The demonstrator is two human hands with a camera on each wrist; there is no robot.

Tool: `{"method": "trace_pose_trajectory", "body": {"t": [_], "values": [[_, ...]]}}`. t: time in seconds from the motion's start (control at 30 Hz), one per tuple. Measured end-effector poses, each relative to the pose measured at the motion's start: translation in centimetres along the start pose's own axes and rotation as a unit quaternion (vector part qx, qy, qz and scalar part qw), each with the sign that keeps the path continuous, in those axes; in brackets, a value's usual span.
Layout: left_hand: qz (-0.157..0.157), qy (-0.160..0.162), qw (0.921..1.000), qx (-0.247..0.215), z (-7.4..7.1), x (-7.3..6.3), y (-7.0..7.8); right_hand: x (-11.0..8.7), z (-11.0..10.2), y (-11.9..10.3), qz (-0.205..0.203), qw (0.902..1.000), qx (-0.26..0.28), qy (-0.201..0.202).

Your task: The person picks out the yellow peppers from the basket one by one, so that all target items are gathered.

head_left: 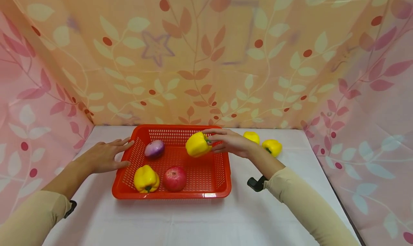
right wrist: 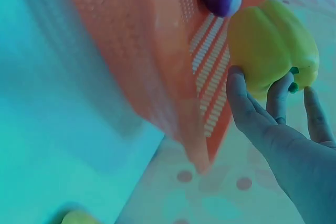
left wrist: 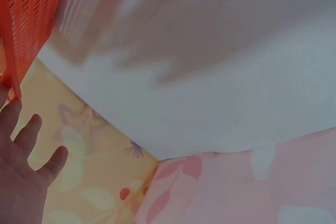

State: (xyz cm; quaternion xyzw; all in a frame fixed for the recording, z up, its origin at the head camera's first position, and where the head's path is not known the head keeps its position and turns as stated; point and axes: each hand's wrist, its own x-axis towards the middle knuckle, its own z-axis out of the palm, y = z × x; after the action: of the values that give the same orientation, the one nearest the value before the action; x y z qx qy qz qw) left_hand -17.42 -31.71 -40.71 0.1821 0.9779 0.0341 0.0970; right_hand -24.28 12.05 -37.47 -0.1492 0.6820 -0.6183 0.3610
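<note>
Head view: on the worktop (head_left: 193, 224) I have a red basket (head_left: 171, 195), left hand (head_left: 104, 156) spread at its rim, right hand (head_left: 230, 142) pinching a yellow pepper (head_left: 197, 145) above it. Second pepper (head_left: 145, 178), pomegranate (head_left: 174, 179) and purple vegetable (head_left: 155, 148) sit inside; two outside peppers (head_left: 272, 147) seem left.

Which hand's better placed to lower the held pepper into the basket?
Right, likely: the right hand holds the yellow pepper over the red basket; the left hand is at the basket's left rim, without produce.

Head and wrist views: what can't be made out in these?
Head view: bottom of the rear loose pepper, behind the right arm.
Left wrist view: most of the red basket, cut off top and left.
Right wrist view: most of a yellow object, cut off by the bottom edge.
</note>
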Motion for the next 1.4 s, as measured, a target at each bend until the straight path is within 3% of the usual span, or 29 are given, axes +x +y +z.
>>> {"method": "trace_pose_trajectory", "body": {"t": [0.6,0.8,1.17,1.4], "values": [[0.002,0.005,1.0,-0.003,0.2,-0.4,-0.1,-7.1,-5.9,1.4,0.011,0.9976,0.006,0.068],[0.006,0.009,0.9999,-0.002,0.2,-0.3,-0.1,-8.8,-7.7,2.8,0.009,0.9965,0.035,0.075],[0.009,0.011,0.9999,-0.004,0.1,-0.1,-0.1,-11.3,-9.7,4.7,0.044,0.9902,0.049,0.123],[0.01,0.014,0.9998,-0.001,0.0,-0.1,0.1,-12.7,-10.9,6.2,0.047,0.9903,0.048,0.121]]}}
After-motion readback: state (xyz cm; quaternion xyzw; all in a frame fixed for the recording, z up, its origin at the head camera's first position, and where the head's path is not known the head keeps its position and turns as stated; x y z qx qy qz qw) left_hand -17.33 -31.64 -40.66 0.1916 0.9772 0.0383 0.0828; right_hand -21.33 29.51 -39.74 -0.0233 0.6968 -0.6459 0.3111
